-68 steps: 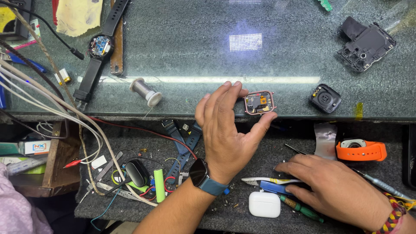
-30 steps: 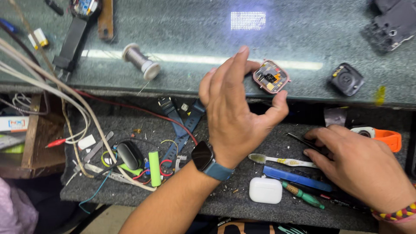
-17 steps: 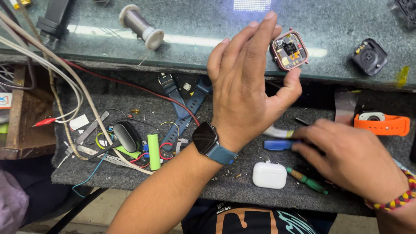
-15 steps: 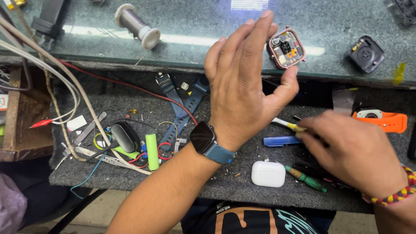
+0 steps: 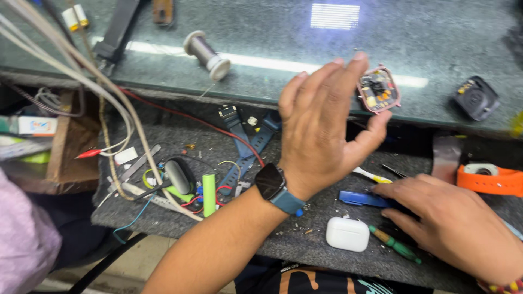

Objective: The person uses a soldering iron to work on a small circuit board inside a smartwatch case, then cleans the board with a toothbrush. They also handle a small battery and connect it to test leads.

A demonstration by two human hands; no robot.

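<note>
My left hand [image 5: 321,125] is raised over the edge of the glass counter [image 5: 283,32]. It pinches a small opened smartwatch case [image 5: 377,90] between fingertips and thumb, and the case's circuit board shows. A dark smartwatch with a blue strap [image 5: 271,182] is on that wrist. My right hand [image 5: 452,223] lies flat on the grey lower shelf [image 5: 305,239], its fingertips touching the end of a blue tool [image 5: 359,198]. A yellow-tipped tool [image 5: 371,175] lies just above it.
A white earbud case [image 5: 347,234] and a green-handled screwdriver [image 5: 396,246] lie by my right hand. Right of them are an orange watch [image 5: 490,179] and a black watch part [image 5: 476,98]. To the left are a solder spool [image 5: 207,51], blue straps [image 5: 239,128], a green battery [image 5: 208,194] and tangled wires [image 5: 81,71].
My left hand has picked the watch case up off the counter and holds it raised. My right hand shifted over the tools on the shelf and settled by the blue tool.
</note>
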